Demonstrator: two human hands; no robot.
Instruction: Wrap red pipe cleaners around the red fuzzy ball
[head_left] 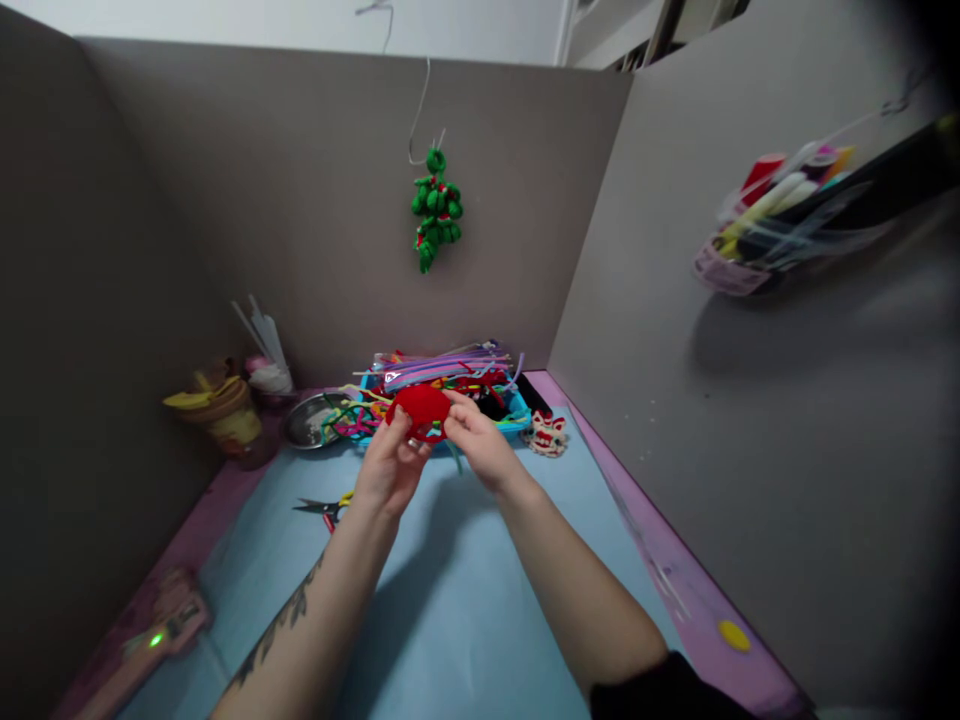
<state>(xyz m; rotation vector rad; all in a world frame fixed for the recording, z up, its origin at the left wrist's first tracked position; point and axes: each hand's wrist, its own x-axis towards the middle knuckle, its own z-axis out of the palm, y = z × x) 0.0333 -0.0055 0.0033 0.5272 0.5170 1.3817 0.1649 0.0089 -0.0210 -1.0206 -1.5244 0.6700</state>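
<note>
Both my hands hold a rounded red fuzzy piece [420, 408] up in front of a blue basket. My left hand [394, 465] grips its left edge, thumb on the near face and fingers curled behind. On the right edge, the thumb and fingers of my right hand [474, 435] pinch it. What exactly the piece is, I cannot make out. A thin green strand [456, 458] hangs just below it. Behind it, the blue basket [517, 425] is heaped with colourful pipe cleaners [450, 368]. Scissors [324, 506] with yellow on the handle lie left of my left forearm.
A metal bowl [304, 425] stands left of the basket, near a brown-and-yellow pot [236, 425]. A beige-and-red ornament [547, 436] lies to the right. A pink glue gun [142, 655] with a green light sits front left. Grey panels surround the blue mat [480, 600]; a green ornament [436, 212] hangs behind.
</note>
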